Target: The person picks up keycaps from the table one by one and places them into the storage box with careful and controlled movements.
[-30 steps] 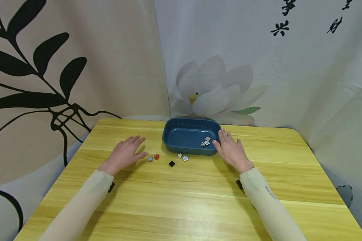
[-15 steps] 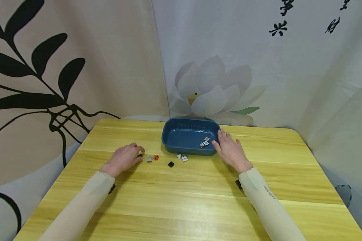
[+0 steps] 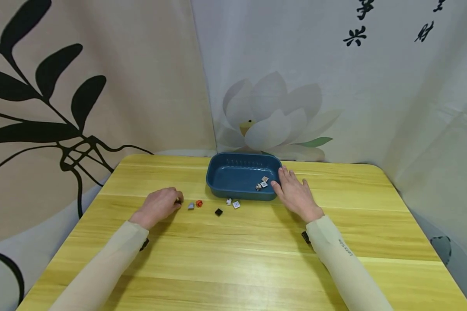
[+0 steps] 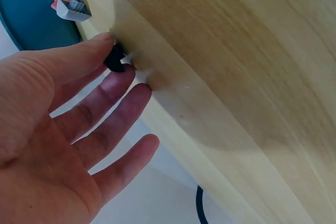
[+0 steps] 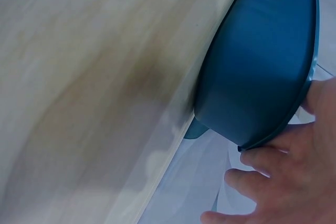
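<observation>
In the head view, my left hand is on the left of the table. Its thumb and index finger pinch a small black piece, partly hidden by the fingertips, just over the tabletop. My right hand holds the right rim of a blue rectangular bin, thumb inside and the other fingers outside. Three small pieces lie in the bin. Between the left hand and the bin are a grey piece and an orange-red piece. Their exact kind is unclear.
Before the bin lie a white piece, a white square piece with a dark mark and a black square piece. The wooden table ends at a printed curtain behind.
My left hand's fingers have drawn together from a spread pose and taken hold of the black piece. The right hand stays at the bin's rim. The view shifts slightly.
</observation>
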Tool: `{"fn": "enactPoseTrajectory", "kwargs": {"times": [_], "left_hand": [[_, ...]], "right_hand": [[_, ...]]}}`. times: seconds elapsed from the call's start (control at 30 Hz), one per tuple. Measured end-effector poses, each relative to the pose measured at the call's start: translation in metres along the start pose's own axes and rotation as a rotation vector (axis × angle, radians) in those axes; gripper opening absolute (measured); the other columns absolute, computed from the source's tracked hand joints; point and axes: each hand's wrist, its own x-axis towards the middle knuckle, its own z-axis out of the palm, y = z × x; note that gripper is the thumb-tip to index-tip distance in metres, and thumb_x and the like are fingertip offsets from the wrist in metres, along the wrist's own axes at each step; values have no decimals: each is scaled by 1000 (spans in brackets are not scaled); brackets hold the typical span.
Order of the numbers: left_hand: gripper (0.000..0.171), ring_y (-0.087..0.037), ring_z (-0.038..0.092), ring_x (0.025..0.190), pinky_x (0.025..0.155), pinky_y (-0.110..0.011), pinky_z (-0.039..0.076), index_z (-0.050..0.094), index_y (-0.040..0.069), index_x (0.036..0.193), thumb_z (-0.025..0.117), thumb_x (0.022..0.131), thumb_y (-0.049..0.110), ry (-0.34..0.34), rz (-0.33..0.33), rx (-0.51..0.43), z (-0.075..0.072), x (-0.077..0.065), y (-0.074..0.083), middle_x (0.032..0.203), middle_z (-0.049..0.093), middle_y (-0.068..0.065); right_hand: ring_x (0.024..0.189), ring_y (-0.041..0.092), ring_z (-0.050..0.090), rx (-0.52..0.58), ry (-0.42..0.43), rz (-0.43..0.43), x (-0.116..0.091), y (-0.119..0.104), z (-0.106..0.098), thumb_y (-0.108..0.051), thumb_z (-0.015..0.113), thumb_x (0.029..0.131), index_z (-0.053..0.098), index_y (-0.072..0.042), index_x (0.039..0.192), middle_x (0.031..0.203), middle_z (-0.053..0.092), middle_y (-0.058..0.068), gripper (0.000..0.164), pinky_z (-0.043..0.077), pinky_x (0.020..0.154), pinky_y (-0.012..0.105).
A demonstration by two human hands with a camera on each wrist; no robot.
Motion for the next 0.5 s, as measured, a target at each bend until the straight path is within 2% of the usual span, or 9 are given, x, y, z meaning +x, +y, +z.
{"fn": "enactPoseTrajectory", "kwargs": {"times": [0.2,0.37,0.5], "left_hand": [[9,-26,70,84,69,-43,59,78,7,100,80,92,11,40,15,8,-1,3,1,96,71,-8],[13,-27,69,80,67,-43,58,77,3,104,79,92,9,145,53,27,-6,2,7,93,69,-9],[10,-25,65,74,62,-40,55,75,2,102,76,93,5,237,94,48,-13,3,15,89,67,-10]], "right_hand": [[156,40,19,3,-6,1,-1,0,0,-50,29,112,21,0,163,171,16,17,72,17,118,71],[156,40,19,-1,-14,2,0,1,0,-51,28,112,20,0,164,171,15,16,73,17,118,71],[156,40,19,-3,-9,-1,0,1,0,-50,29,112,20,1,163,170,16,17,72,17,118,71]]}}
